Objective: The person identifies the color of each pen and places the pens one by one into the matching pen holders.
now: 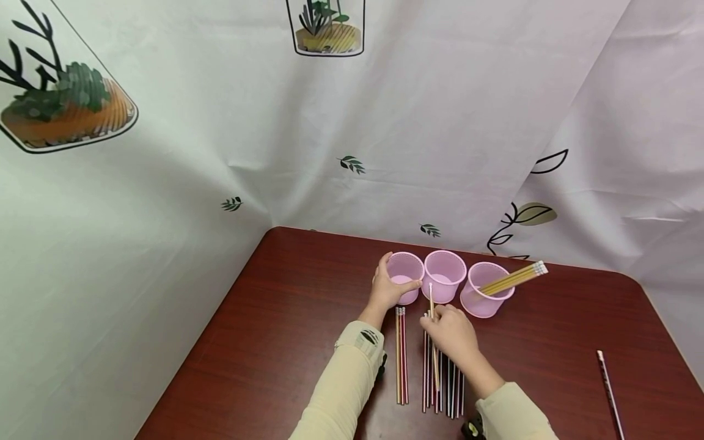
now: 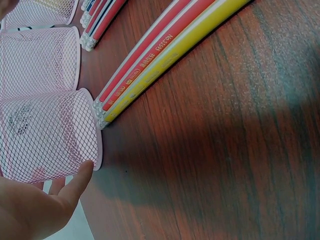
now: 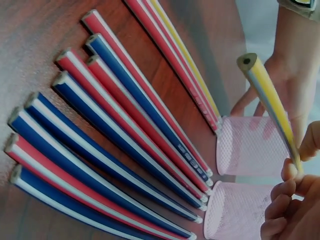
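My left hand (image 1: 387,287) holds the leftmost pink mesh pencil cup (image 1: 407,261), thumb at the near side of its rim. Between right thumb and fingers, my right hand (image 1: 453,333) pinches a yellow-striped pencil (image 3: 270,97), its eraser end near the middle pink cup (image 1: 444,263). Several yellow pencils (image 1: 511,280) lean in the right pink cup (image 1: 480,307). A small group of red and yellow pencils (image 2: 150,62) lies before the left cup. Under my right hand, several red and blue striped pencils (image 3: 115,125) lie side by side.
A lone pencil (image 1: 609,391) lies at the right of the dark red wooden table (image 1: 264,330). White printed fabric (image 1: 308,122) hangs behind the table and along its left side. The cups stand near the back edge.
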Action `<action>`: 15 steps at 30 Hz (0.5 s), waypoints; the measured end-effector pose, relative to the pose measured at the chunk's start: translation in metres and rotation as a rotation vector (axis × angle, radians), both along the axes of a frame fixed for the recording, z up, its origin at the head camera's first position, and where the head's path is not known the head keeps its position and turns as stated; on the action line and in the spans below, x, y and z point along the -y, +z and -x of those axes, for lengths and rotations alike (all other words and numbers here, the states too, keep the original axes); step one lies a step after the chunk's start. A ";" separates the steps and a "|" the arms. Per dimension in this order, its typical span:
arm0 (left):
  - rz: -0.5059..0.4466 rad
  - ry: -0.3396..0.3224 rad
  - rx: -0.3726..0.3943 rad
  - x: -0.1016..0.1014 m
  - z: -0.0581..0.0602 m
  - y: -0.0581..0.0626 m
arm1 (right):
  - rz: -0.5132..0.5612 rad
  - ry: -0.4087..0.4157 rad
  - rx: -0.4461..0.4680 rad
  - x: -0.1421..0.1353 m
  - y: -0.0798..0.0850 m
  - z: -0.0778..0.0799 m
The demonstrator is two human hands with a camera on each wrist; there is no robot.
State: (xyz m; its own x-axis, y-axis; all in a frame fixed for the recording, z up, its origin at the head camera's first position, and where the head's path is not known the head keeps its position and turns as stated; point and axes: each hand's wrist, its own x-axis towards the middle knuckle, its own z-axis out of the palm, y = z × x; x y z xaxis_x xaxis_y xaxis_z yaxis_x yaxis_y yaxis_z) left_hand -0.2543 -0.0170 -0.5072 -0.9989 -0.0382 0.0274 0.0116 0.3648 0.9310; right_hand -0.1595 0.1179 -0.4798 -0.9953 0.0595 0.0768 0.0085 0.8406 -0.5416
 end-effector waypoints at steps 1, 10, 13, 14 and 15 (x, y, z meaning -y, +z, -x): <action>0.001 0.000 -0.003 0.000 0.000 0.000 | 0.017 -0.006 0.002 0.000 0.002 0.000; 0.003 0.000 -0.009 0.000 0.001 -0.001 | 0.188 -0.041 -0.091 -0.008 0.007 0.004; 0.006 0.001 -0.015 0.000 0.001 0.000 | 0.233 -0.060 -0.132 -0.011 0.012 0.004; 0.006 0.001 -0.017 0.000 0.001 0.000 | 0.240 -0.070 -0.144 -0.013 0.014 0.005; 0.007 0.002 -0.017 0.000 0.001 0.000 | 0.251 -0.077 -0.156 -0.014 0.017 0.006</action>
